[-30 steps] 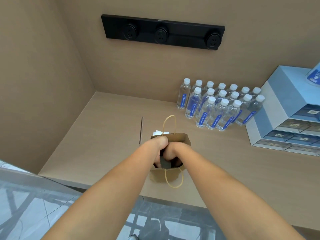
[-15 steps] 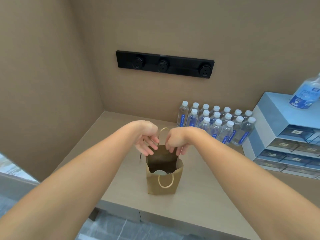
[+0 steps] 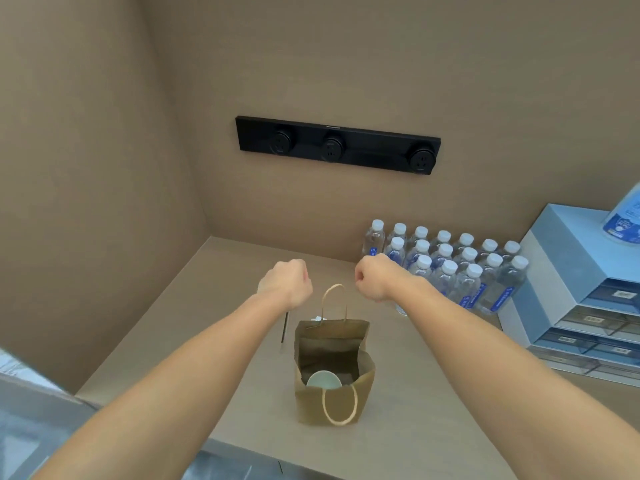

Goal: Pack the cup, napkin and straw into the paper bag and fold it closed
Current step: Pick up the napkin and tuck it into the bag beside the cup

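At about nine o'clock from the bag, the left hand point(image 3: 284, 284) is held above the counter point(image 3: 194, 306), curled into a loose fist; nothing is seen between its fingers. Just below its wrist a thin dark straw point(image 3: 284, 328) lies flat on the counter, near the bag's left wall but apart from it, so it is judged not yet packed.

At the centre, the brown paper bag point(image 3: 334, 403) stands upright with its mouth open. A pale cup point(image 3: 323, 380) is seen inside, low against the near wall, so the first item is taken as packed. The far handle point(image 3: 333, 301) stands up between the two hands and is touched by neither; the near handle hangs down the front face. At twelve o'clock from the bag, a small patch of white is glimpsed just behind the rear rim; it is judged to be the napkin point(image 3: 316, 319), outside the bag on the counter, though too little of it is shown to be sure.

At about one o'clock from the bag, the right hand point(image 3: 372, 277) is likewise closed into a loose, empty fist above the counter. Further right, rows of water bottles point(image 3: 446, 265) are ranged along the back wall, and a blue drawer unit point(image 3: 588, 289) stands at three o'clock.

Roughly a third of the packing is judged done: the straw and napkin remain to be placed, and the bag top is not yet folded.
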Tool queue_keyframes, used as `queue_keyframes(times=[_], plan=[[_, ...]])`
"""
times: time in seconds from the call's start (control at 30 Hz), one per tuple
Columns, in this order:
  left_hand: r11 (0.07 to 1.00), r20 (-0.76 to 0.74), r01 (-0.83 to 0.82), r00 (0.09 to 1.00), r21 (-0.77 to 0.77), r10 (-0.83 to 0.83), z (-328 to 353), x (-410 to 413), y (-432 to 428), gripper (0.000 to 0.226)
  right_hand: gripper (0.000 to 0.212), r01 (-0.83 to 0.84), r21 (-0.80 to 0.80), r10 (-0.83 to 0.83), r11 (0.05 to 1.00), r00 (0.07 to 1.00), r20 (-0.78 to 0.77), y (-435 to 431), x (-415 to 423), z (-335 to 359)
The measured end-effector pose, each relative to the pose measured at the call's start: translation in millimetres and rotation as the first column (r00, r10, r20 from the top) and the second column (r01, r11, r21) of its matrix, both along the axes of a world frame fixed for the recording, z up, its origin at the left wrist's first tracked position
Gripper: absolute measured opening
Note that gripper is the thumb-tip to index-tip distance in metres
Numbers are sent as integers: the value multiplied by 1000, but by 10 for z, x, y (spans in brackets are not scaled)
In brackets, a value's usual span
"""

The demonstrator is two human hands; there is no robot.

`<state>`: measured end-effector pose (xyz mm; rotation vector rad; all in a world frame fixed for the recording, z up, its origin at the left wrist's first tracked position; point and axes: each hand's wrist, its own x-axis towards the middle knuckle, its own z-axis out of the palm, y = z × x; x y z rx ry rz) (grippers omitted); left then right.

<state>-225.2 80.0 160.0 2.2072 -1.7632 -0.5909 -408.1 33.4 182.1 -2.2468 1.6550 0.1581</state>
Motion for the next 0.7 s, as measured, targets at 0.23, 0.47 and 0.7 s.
queue_keyframes(times=[0.23,0.47,0.7], plan=[[986,-24,46,999,159,-42,-644,96,-602,21,28,-39,117,44,992,998,-47,-603,185,-712],[948,24,103,993,303,-115,-1463,24,-936,26,22,-94,310,123,946,990,-75,-986,247,-1522],[947,80,74,991,314,-104,-1895,73,-935,23,46,-77,371,113,926,991,-75,-951,238,-2036]])
